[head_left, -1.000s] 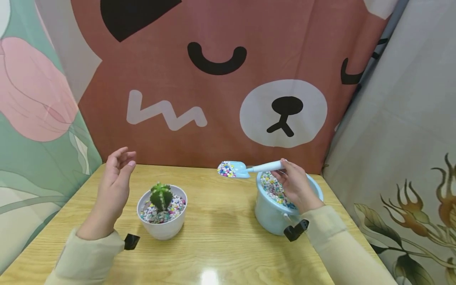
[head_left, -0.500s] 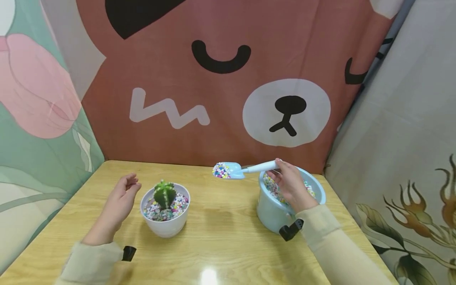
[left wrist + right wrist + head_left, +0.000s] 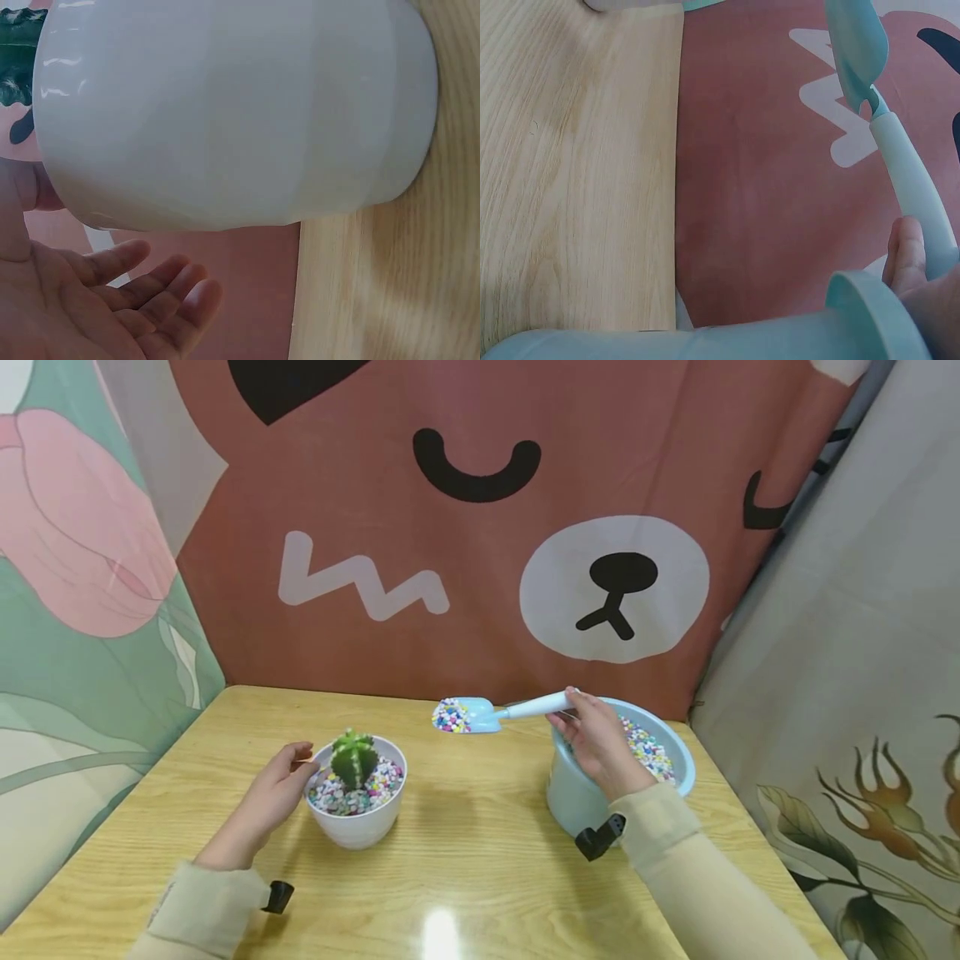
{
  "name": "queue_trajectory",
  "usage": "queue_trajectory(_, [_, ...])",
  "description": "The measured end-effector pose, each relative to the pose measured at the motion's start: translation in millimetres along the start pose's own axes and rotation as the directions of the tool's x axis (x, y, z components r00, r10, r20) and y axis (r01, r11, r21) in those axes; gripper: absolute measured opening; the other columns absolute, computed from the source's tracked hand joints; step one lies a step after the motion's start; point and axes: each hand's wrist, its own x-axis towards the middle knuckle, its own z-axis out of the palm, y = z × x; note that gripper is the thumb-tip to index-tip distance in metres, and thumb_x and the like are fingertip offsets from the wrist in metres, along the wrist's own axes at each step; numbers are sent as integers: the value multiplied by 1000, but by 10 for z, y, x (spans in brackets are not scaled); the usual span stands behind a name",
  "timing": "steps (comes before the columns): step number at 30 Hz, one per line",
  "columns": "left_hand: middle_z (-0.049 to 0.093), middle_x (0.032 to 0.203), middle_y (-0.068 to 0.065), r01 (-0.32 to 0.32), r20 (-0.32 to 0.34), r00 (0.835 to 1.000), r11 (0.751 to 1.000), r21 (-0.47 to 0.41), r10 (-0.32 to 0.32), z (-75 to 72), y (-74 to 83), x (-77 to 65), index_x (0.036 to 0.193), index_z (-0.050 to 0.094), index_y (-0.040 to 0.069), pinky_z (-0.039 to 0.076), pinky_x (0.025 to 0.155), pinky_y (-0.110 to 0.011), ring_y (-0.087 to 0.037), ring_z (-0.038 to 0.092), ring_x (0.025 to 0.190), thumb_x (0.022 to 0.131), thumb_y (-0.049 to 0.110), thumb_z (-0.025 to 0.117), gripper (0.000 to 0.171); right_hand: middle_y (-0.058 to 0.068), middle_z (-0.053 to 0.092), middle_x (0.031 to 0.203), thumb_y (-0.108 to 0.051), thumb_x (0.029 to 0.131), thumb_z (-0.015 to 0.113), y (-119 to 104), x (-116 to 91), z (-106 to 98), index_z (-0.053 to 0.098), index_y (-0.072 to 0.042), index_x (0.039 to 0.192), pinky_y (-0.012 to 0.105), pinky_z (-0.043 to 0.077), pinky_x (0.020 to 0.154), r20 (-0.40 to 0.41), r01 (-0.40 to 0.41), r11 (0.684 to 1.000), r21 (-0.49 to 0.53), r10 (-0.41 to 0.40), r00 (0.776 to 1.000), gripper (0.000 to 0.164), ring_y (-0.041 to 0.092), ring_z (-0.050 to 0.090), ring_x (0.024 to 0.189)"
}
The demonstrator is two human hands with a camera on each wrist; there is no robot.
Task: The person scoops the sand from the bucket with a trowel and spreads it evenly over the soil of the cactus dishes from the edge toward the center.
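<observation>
My right hand (image 3: pixel 597 743) grips the handle of a light-blue toy shovel (image 3: pixel 483 717) above the light-blue bucket (image 3: pixel 564 795). Colourful small pebbles (image 3: pixel 451 716) lie in the shovel's blade, which points left. More pebbles fill the bucket. A white pot (image 3: pixel 358 828) with a green cactus (image 3: pixel 353 760) set in mixed pebbles stands on the table to the left. Beside its left rim is my left hand (image 3: pixel 272 793), fingers loosely bent. In the left wrist view those fingers (image 3: pixel 161 296) stand apart from the pot wall; whether the thumb touches the rim is hard to tell.
Both containers stand on a wooden table (image 3: pixel 465 877). A brown bear-print cloth (image 3: pixel 465 568) hangs at its back edge. Printed curtains close in on the left and right sides. A black wrist camera (image 3: pixel 278 897) sits on each cuff.
My left hand has come down and right to the pot's rim. The loaded shovel has moved a little left in my right hand. The head view has shifted slightly.
</observation>
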Motion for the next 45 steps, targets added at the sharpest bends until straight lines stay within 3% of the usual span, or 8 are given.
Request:
queue_trajectory(6, [28,145,-34,7,35,999,1000,-28,-6,26,8,2,145,22,-11,32,104,-59,-47,31,132,105,25,35,55,11,50,112,-21,103,45,17,-17,0,49,-5,115,24,51,87,9,1,1000,-10,-1,1000,20,14,60,92])
queue_trajectory(11, [26,147,-33,45,67,997,997,-56,-41,41,-20,17,147,19,-10,30,106,-58,-46,28,134,105,23,33,55,9,52,107,-19,103,45,60,-22,40,49,-1,115,25,52,84,13,15,1000,9,-15,1000,23,14,60,88])
queue_trajectory(19, [22,150,-32,73,61,996,994,-84,-68,48,-39,16,148,17,-9,26,108,-57,-46,23,138,104,20,33,54,10,54,104,-18,103,45,101,-18,208,50,3,116,24,53,83,20,25,1000,8,-25,1000,25,15,61,86])
queue_trajectory(29, [33,145,-29,43,46,998,992,-118,-38,47,-63,17,144,27,-7,31,106,-56,-41,32,133,104,19,36,49,11,52,106,-17,103,47,164,-34,364,52,2,112,26,53,83,13,33,999,0,-33,999,22,16,62,84])
queue_trajectory(39, [38,143,-27,14,40,999,991,-134,-9,17,-78,-1,143,31,-6,40,100,-51,-38,42,126,104,16,31,45,11,51,109,-18,102,47,279,23,467,52,3,114,25,54,81,12,7,1000,-7,-7,1000,24,15,62,84])
queue_trajectory(45, [38,143,-26,21,42,999,989,-149,-14,-4,-76,18,142,33,-6,40,100,-50,-36,42,126,104,15,31,43,12,52,108,-19,102,48,340,61,515,53,2,112,24,54,80,12,1,1000,-27,-1,1000,23,15,62,83])
